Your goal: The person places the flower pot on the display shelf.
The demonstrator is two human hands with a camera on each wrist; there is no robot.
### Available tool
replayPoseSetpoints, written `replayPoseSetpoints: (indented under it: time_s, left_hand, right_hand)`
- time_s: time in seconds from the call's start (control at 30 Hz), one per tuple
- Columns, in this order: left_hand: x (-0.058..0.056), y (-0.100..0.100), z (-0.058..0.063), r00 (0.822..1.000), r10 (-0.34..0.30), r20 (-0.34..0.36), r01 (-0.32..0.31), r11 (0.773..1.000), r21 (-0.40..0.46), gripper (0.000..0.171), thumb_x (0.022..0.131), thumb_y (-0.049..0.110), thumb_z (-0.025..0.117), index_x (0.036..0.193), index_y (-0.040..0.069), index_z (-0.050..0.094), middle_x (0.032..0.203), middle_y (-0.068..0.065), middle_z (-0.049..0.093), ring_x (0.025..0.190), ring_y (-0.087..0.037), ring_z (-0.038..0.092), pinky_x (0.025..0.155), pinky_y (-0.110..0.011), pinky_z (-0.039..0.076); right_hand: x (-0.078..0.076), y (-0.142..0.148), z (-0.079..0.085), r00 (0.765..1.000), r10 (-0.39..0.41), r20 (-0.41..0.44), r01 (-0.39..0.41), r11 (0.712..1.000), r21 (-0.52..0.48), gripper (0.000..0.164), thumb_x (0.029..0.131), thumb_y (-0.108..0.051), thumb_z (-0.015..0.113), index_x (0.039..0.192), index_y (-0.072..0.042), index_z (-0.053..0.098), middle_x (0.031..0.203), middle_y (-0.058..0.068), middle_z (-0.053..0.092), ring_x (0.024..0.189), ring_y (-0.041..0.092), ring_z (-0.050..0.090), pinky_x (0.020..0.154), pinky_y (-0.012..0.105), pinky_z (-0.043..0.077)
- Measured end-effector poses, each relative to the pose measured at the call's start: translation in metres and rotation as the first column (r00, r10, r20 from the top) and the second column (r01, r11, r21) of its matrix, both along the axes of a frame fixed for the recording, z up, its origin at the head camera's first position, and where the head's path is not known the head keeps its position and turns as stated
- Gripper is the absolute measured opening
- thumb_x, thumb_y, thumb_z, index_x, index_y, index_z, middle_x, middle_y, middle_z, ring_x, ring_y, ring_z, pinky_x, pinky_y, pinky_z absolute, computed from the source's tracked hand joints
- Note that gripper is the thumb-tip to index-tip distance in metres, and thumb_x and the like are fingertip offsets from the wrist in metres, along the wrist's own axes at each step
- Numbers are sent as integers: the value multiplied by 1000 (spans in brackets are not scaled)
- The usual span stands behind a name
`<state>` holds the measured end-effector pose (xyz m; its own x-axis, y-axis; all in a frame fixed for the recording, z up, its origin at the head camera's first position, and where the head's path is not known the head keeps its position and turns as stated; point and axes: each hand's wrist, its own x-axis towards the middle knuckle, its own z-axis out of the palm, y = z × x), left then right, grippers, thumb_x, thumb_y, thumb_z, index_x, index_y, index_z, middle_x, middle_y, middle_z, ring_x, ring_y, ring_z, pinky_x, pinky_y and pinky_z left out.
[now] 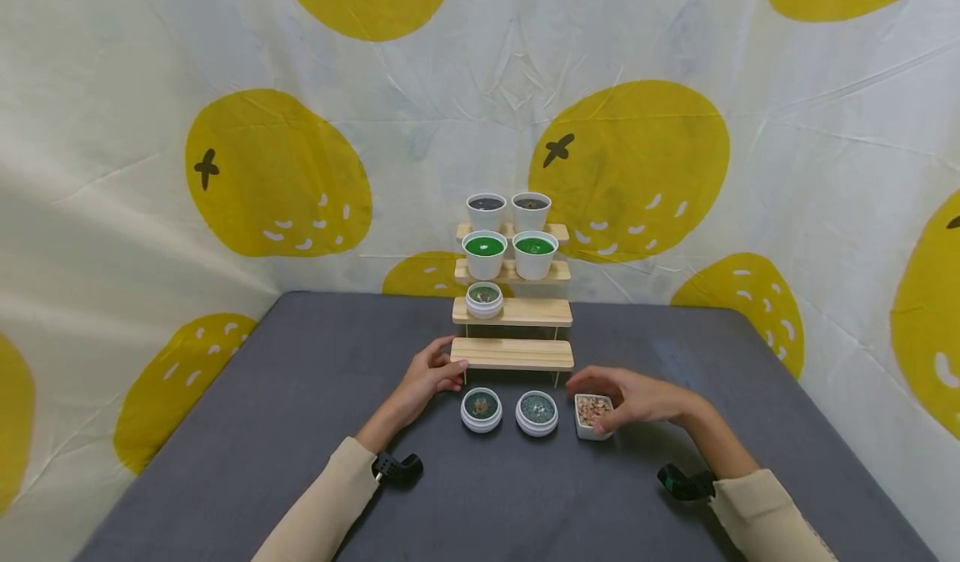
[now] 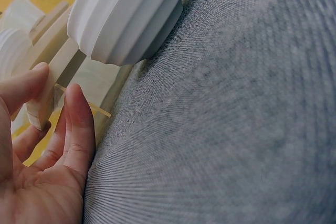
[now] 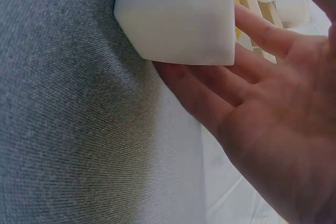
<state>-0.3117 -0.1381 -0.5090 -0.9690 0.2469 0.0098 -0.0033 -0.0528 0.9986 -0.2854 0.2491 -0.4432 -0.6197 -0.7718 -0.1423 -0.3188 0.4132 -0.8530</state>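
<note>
Grey desk | midway between its side edges, two round pots, seemingly set within reach | right hand curled round the square pot beside them, fingertips partly hidden, firmness uncertain | left hand pinching the left end of the lowest board, likely steadying it | tiered stand toward far edge, stepped perhaps so rear cups show

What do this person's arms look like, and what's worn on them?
The left sleeve and right sleeve are plain beige. The left wrist camera and right wrist camera are black and curved. The left grip and right grip are ungloved.
</note>
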Motion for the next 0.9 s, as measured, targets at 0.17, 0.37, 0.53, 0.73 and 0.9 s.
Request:
replayPoseSetpoints:
  time_s: [0.17,0.37,0.53,0.73,0.9]
  left_hand:
    - [1,0,0,1000,7,11,-7,1000,-1,70,97,17,73,157,12,38,101,-8,65,81,-15,67,73,-27,60]
    - [1,0,0,1000,2,3,-2,1000,-8,70,97,18,73,157,13,37,101,-6,64,82,-15,67,73,-27,60]
    - [0,-1,-1,1000,9,14,-9,1000,-6,68,97,18,73,156,13,38,99,-6,64,81,-15,67,72,-27,60]
    - [0,0,-1,1000,5,14,-5,1000,-7,69,97,18,73,157,14,38,99,-6,64,81,-15,66,73,-27,60]
    - [-1,0,-1,1000,2,7,-2,1000,-8,70,97,19,73,157,13,37,99,-6,63,81,-15,66,73,-27,60]
  right_hand:
    - [0,3,-3,1000,23,-9,-22,1000,16,66,89,-17,79,145,1,49,148,22,55,137,30,52,105,37,47]
    - [-2,8,-5,993,116,20,-115,993,-36,68,90,-10,78,147,6,44,147,31,51,121,15,60,98,22,49]
    - [-2,10,-6,988,143,53,-140,989,-55,74,88,-5,79,150,6,40,151,32,47,125,12,59,100,21,48]
    - [-3,10,-7,986,150,66,-145,987,-69,75,86,0,79,149,8,39,151,34,47,126,12,59,102,20,48]
    - [-3,9,-7,991,124,59,-121,991,-56,71,87,-3,80,146,8,43,148,32,50,121,19,60,98,22,49]
